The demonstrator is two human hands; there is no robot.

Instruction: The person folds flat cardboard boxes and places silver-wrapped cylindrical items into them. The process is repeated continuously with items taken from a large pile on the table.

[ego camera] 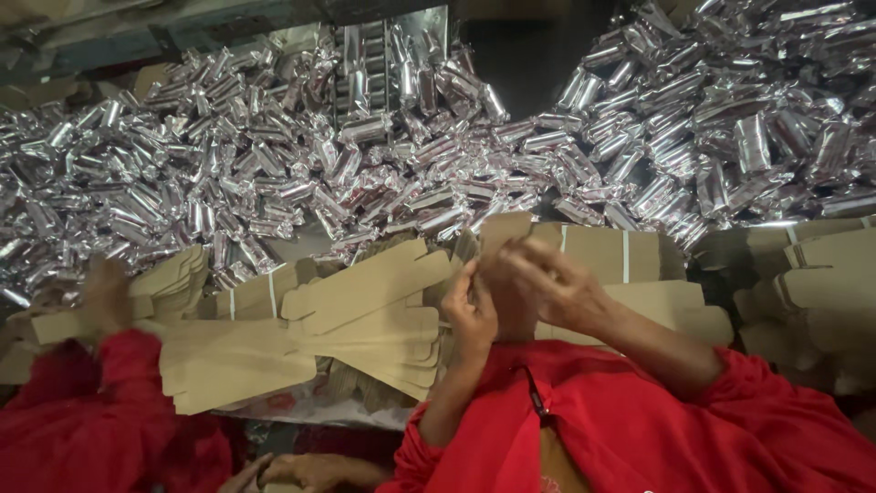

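Note:
My left hand point(470, 315) and my right hand point(557, 285) meet at the centre, both gripping one brown cardboard box blank point(505, 230) that stands up between the fingers. Red sleeves cover both arms, coming from the bottom edge. Stacks of flat cardboard blanks point(365, 315) lie fanned out just left of my left hand. More of these stacks point(630, 260) lie behind my right hand.
A large heap of silver foil-wrapped rolls point(274, 164) fills the far half, with more of these rolls point(730, 110) at the right. Further cardboard stacks point(821, 283) sit at the right edge. Another hand point(310, 470) rests at the bottom, and red cloth point(82, 420) lies at the lower left.

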